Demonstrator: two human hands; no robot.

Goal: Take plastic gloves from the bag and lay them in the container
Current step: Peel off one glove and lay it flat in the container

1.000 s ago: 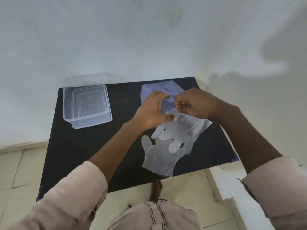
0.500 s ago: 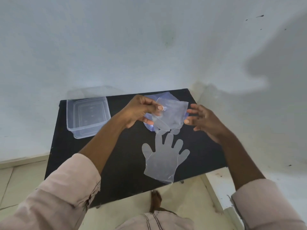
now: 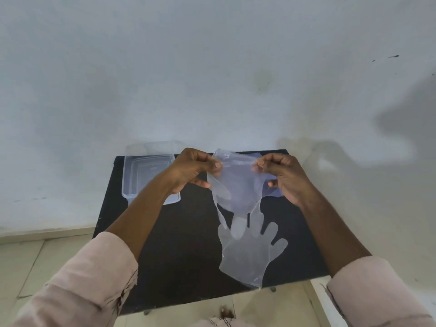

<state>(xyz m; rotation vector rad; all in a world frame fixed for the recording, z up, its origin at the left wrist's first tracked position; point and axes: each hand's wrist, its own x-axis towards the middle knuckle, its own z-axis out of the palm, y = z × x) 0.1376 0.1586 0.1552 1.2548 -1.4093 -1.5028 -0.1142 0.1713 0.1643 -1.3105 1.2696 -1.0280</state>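
A clear plastic glove hangs above the black table, fingers pointing down. My left hand pinches its cuff at the left corner and my right hand pinches the right corner, stretching the cuff between them. A second clear glove lies flat on the table near its front edge, fingers pointing away from me. The bluish plastic bag lies behind the held glove, mostly hidden by it and my right hand. The clear rectangular container stands at the table's back left corner, partly behind my left wrist.
A pale wall rises right behind the table. Tiled floor shows to the left and in front. A white ledge runs along the floor at the table's front right corner.
My right hand has come up and taken the glove's cuff, so both hands now hold it spread out and hanging. The glove on the table has stayed put.
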